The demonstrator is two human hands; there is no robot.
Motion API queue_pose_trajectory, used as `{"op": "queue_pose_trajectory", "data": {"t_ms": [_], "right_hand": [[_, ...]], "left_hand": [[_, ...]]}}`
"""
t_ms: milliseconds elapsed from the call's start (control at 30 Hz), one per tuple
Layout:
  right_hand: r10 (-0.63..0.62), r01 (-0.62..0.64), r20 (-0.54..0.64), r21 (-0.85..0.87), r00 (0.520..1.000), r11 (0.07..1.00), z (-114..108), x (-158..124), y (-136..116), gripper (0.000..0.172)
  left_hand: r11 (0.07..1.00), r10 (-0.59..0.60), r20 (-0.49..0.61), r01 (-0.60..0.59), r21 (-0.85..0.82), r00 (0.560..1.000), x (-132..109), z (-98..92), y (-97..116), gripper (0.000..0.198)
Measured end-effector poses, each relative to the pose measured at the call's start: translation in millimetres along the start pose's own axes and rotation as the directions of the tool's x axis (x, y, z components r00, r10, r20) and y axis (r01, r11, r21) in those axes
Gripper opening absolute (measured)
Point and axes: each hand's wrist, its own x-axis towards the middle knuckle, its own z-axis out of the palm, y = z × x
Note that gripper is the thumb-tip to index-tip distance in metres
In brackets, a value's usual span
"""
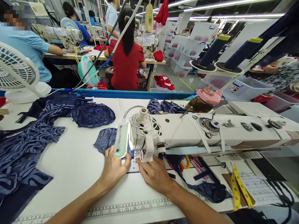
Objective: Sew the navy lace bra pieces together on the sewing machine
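Observation:
A small navy patterned fabric piece [105, 140] lies on the sewing machine's bed, its right part running under the machine head [142, 133]. My left hand [116, 165] is closed on the near edge of this piece, the thumb pointing toward the presser foot. A pale green lamp or guard [121, 140] hides some of those fingertips. Just right of the needle area, my right hand [156, 173] has its fingers bent and held together low by the plate. The machine head covers part of them, so what they grip cannot be made out.
Gathered navy fabric [21, 155] covers the table's left side, with another navy piece [93, 115] behind. Orange-handled scissors [186, 162], navy straps [210, 190] and a yellow tape measure [235, 186] lie right. A pink-lidded jug [205, 99] stands behind the machine. Co-workers sit beyond.

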Motion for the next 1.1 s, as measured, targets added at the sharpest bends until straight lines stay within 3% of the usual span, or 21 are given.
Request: {"op": "queue_pose_trajectory", "data": {"t_ms": [233,400,567,733,900,1033,1100], "right_hand": [[0.006,-0.006,-0.012,-0.021,1.0,1.0,2.6,3.5,0.5,0.026],[-0.031,0.033,0.032,-0.07,0.999,0.997,1.5,5.0,0.4,0.033],[-0.066,0.071,0.058,-0.077,0.996,0.995,-0.3,8.4,-1.9,0.036],[-0.044,0.053,0.102,-0.09,0.994,0.995,-0.2,8.6,-3.5,0.038],[-0.046,0.049,0.056,-0.051,0.997,0.997,2.2,5.6,0.6,0.038],[-0.005,0.004,-0.042,-0.008,0.999,1.0,2.3,4.6,5.4,0.036],[-0.018,0.018,-0.016,-0.017,1.0,1.0,2.5,4.9,6.4,0.038]], "left_hand": [[0.999,-0.044,0.027,0.043,0.018,0.999,-0.2,-0.3,1.8,0.016],[0.997,-0.023,-0.014,0.024,0.078,1.0,1.5,0.0,2.6,0.016],[0.973,0.144,-0.01,-0.14,0.186,0.99,-5.5,-9.9,4.4,0.02],[0.843,0.461,0.023,-0.447,0.299,0.887,-13.4,-16.1,2.1,0.042],[0.759,0.538,0.051,-0.509,0.405,0.842,-13.3,-15.5,-4.5,0.031],[0.732,0.544,0.047,-0.501,0.462,0.838,-14.4,-12.6,-4.6,0.026],[0.732,0.547,0.048,-0.505,0.457,0.836,-14.6,-11.4,-4.0,0.027]]}}
